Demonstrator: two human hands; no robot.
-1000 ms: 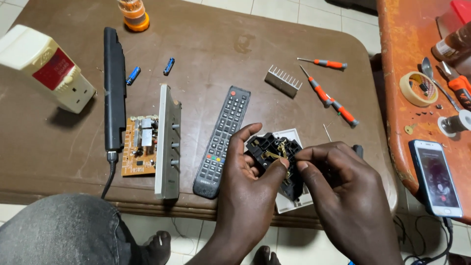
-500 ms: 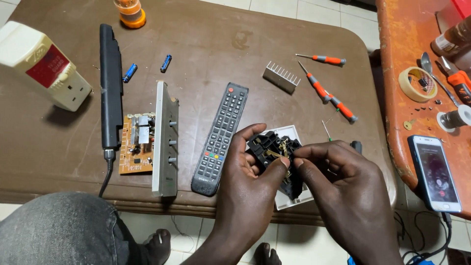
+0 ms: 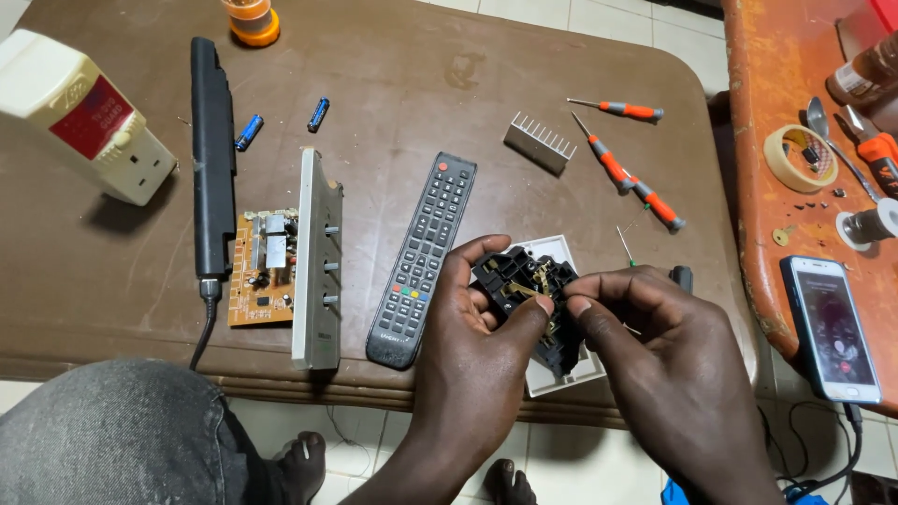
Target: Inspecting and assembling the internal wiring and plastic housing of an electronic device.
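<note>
Black plastic socket insert (image 3: 526,281), blocky with brass contacts, pinched by both hands' grip (image 3: 552,304).

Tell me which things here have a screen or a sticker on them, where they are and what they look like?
Phone: on the orange table at the right, flat, white frame, lit screen with a red dot low down.
Cream box: far left on the brown table, blocky, with a red rectangular label.
Remote: middle of the brown table, long, black, coloured buttons, small pale marking at its near end.
</note>
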